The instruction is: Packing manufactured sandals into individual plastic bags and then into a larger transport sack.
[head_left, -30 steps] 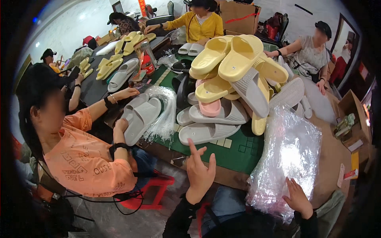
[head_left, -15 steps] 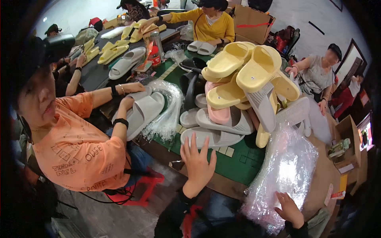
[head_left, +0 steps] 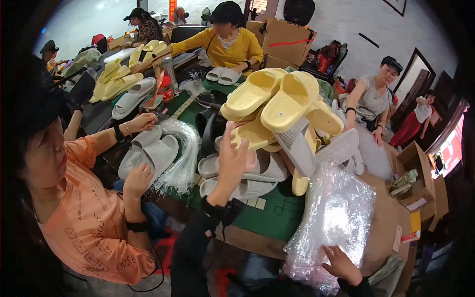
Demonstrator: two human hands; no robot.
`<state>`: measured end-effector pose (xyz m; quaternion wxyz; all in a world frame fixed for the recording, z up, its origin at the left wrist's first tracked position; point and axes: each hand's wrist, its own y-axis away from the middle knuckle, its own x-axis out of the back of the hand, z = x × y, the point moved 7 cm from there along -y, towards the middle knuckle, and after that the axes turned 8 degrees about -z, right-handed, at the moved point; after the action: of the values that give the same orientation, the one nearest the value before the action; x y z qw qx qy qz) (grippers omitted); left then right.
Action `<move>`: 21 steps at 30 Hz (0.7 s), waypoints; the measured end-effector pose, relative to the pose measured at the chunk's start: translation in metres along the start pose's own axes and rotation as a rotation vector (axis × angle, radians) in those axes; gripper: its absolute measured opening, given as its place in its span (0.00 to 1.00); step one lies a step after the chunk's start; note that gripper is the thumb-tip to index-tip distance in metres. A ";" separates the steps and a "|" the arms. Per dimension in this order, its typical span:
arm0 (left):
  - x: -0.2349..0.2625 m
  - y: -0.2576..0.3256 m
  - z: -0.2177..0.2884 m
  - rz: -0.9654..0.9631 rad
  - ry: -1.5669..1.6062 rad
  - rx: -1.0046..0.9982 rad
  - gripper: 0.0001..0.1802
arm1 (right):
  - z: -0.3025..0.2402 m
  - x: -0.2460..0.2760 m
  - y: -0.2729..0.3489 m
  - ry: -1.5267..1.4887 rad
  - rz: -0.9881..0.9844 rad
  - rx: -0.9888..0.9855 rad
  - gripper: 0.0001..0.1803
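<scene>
My left hand (head_left: 231,171) is raised in front of the slipper pile, thumb and fingers apart. Behind its fingertips is a yellow slipper (head_left: 255,136) low in the heap; whether they touch it I cannot tell. More yellow slippers (head_left: 290,101) lie on top, with ribbed grey slippers (head_left: 297,146) among them. Part of a pink slipper (head_left: 251,161) shows beside my wrist. Two grey slippers (head_left: 240,189) lie at the bottom, partly behind my forearm. My right hand (head_left: 342,265), fingers spread, is over the near end of a stack of clear plastic bags (head_left: 339,218), seemingly resting on it.
A co-worker in orange (head_left: 94,213) sits at left, hands by a grey slipper pair (head_left: 148,153) and a bunch of clear plastic strands (head_left: 180,153). Other people sit around the table. At right are an open cardboard box (head_left: 420,173) with a glass jar (head_left: 403,183).
My left hand has moved up and forward, closer to the yellow slippers. My right hand stays at the bags. The view has shifted, and the co-worker's hands have come away from the grey slippers.
</scene>
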<state>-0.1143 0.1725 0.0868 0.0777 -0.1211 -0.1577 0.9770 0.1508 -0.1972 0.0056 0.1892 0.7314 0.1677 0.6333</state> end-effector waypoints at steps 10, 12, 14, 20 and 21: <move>-0.009 -0.053 -0.009 -0.039 -0.506 -0.083 0.36 | -0.006 0.005 0.000 -0.038 0.052 0.053 0.41; -0.007 -0.058 -0.005 -0.021 -0.540 -0.069 0.32 | -0.007 0.004 0.000 -0.059 0.008 0.025 0.41; 0.011 -0.074 -0.030 0.013 -0.374 -0.153 0.26 | -0.015 0.007 -0.002 -0.084 -0.020 0.042 0.41; -0.008 -0.086 -0.052 0.106 -0.030 0.096 0.12 | 0.012 -0.017 -0.001 -0.199 0.084 0.051 0.41; -0.010 -0.084 -0.056 0.051 0.034 0.164 0.18 | 0.012 -0.017 -0.002 -0.200 0.074 0.059 0.41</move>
<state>-0.0807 0.2658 0.0645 0.0653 -0.1347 -0.0726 0.9861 0.1599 -0.2042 -0.0121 0.1597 0.8021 0.1394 0.5583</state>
